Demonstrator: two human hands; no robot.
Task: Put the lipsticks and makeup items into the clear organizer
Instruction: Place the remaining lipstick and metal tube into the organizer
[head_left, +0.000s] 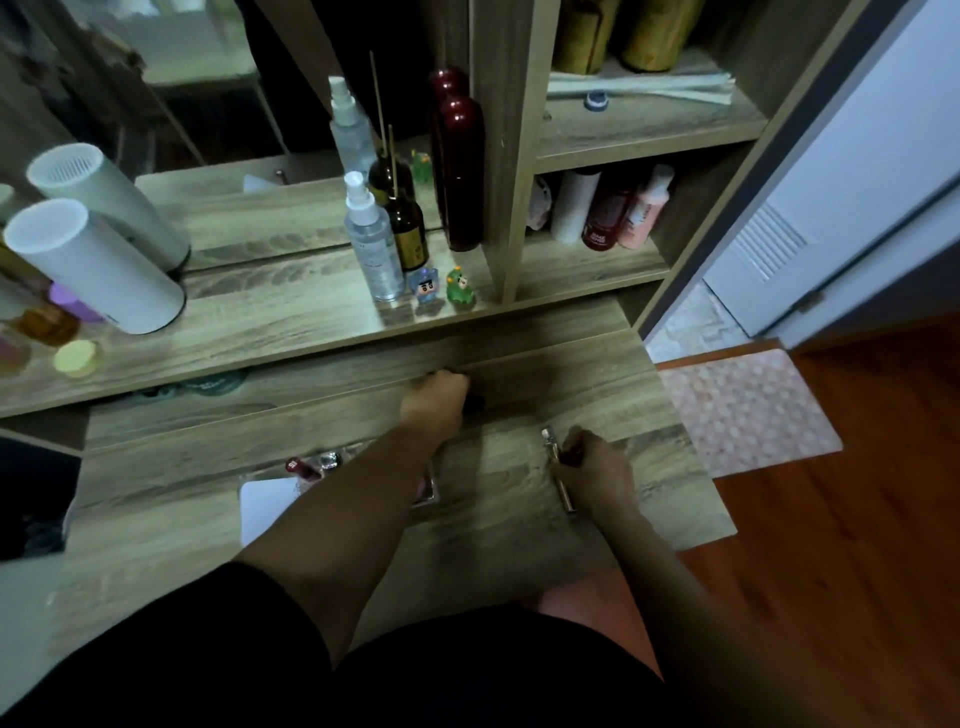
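Note:
My left hand (439, 397) reaches over the wooden desk and is closed around a small dark item (475, 401) at the back of the pulled-out surface. My right hand (597, 470) grips a slim metallic lipstick tube (558, 475) that points away from me. The clear organizer (311, 470) sits under my left forearm and is partly hidden; a red lipstick (298, 466) and a silver-capped item (331, 460) stand in it. A pinkish compact (427, 488) shows at the forearm's right edge.
On the upper shelf stand a white cylinder (98, 270), a clear spray bottle (371, 244), a brown diffuser bottle (408, 228), a dark red bottle (462, 176) and two small figurines (441, 288). A white card (267, 506) lies left of the organizer. A pink mat (748, 410) covers the floor on the right.

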